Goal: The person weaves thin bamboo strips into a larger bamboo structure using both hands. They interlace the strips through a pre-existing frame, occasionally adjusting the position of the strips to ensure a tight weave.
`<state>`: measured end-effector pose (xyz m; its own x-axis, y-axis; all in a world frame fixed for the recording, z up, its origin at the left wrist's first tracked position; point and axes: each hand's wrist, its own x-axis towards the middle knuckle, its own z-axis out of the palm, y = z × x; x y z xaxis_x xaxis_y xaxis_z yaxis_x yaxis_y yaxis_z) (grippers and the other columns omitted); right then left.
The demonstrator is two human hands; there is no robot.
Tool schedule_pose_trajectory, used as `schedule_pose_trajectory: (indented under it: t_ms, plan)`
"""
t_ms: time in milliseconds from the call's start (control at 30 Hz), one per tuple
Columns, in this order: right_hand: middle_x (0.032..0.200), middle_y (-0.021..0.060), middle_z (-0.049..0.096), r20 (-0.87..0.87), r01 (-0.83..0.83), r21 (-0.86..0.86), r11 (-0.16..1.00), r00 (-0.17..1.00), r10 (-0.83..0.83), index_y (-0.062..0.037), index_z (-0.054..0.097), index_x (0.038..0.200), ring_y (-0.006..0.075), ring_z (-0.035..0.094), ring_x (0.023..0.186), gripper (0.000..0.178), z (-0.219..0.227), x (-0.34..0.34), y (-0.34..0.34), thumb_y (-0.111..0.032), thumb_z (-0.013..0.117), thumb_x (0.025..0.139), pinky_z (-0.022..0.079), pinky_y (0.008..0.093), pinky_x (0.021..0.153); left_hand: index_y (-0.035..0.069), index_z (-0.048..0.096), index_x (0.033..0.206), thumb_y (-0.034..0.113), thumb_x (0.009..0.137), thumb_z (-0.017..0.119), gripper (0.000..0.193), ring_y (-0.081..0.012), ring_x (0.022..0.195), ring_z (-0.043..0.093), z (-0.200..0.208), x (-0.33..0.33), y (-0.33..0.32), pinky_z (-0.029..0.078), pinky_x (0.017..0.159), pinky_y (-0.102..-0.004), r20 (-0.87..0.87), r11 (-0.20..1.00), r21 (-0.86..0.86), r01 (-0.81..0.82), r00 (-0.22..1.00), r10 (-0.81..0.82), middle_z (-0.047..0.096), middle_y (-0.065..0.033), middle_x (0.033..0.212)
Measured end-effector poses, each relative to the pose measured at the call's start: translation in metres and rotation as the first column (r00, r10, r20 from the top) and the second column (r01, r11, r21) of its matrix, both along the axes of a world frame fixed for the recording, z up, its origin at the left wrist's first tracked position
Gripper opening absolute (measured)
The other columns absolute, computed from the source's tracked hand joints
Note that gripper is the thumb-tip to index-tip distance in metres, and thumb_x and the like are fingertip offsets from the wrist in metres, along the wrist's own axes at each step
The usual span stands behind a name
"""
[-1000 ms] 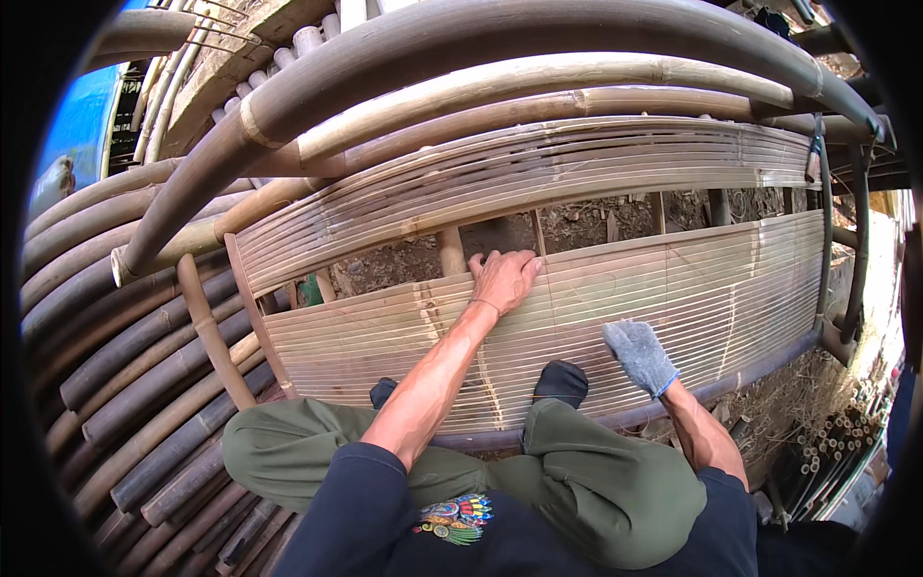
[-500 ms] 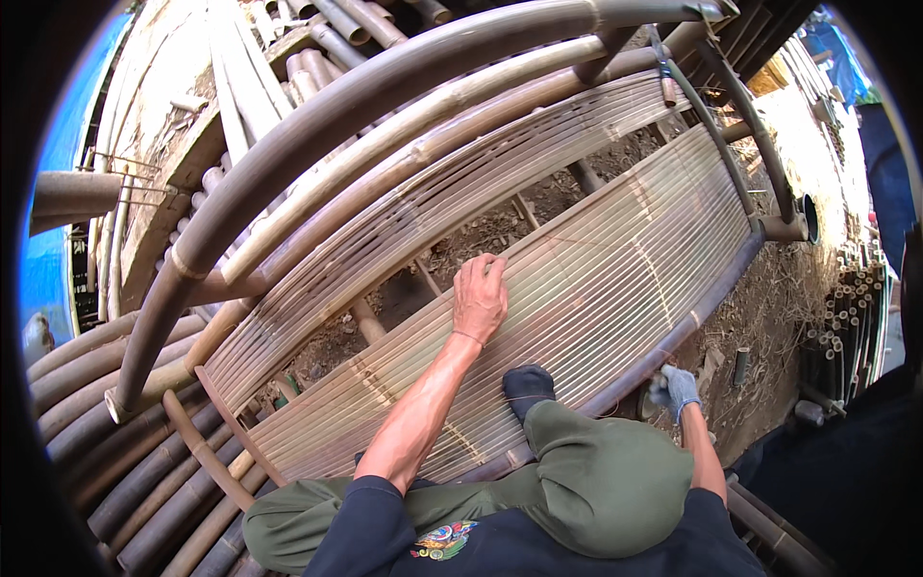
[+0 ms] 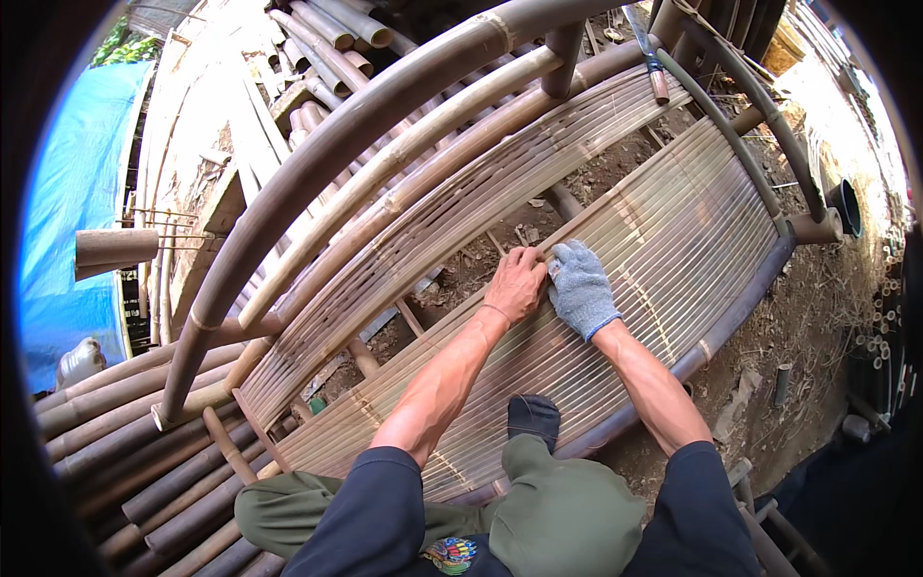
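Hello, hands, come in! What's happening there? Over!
Left hand bare, right hand gloved, close together. Both at gap-side edge of slatted bamboo panel. Socked foot on panel, clear of both hands.

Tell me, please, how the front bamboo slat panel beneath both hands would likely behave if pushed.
The front bamboo slat panel would probably bend slightly, since its slats are long and thin. It should hold up rather than flop, as a dark-socked foot appears to rest on it without visible sag. Being broad and flat, it seems unlikely to roll.
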<state>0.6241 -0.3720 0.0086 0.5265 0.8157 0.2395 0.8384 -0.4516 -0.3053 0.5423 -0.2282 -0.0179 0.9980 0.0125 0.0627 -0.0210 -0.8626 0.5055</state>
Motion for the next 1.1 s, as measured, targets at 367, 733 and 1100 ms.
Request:
schedule_pose_trajectory:
  t_ms: [367,733,1100]
  plan:
    - [0.088,0.0192,0.067,-0.773,0.044,-0.615,0.788,0.167,-0.612,-0.0010,0.061,0.091,0.0337,0.066,0.080,0.024,0.121,0.041,-0.127,-0.025,0.059,0.088,0.054,0.0463,0.074,0.012,0.065,0.099,0.011,0.078,0.069,0.021,-0.0340,0.122,0.045,0.002,-0.015,0.022,0.042,0.103,-0.0452,0.036,1.000,0.002,0.017,0.999,-0.017,0.051,-0.0096,0.127]
    - [0.136,0.0164,0.047,-0.021,0.438,-0.205,0.875,0.892,-0.452,-0.0054,0.053,0.133,0.0366,0.041,0.130,0.066,0.089,-0.024,-0.126,-0.019,0.076,0.073,0.032,0.0480,0.111,0.001,0.057,0.095,0.007,0.086,0.062,0.012,-0.0352,0.116,0.044,-0.015,0.003,0.026,0.039,0.102,-0.0447,0.113,0.991,-0.098,0.095,0.990,-0.084,0.049,-0.0137,0.119]
    - [0.089,0.0140,0.067,-0.803,-0.214,-0.190,0.958,0.596,-0.026,-0.0050,0.067,0.106,0.0355,0.065,0.079,0.027,0.091,0.009,-0.024,-0.029,0.058,0.096,0.053,0.0406,0.074,0.003,0.049,0.115,0.015,0.086,0.067,0.036,-0.0282,0.094,0.061,0.013,-0.020,0.021,0.049,0.088,-0.0416,0.162,0.974,-0.166,0.153,0.979,-0.127,0.061,-0.0158,0.099]
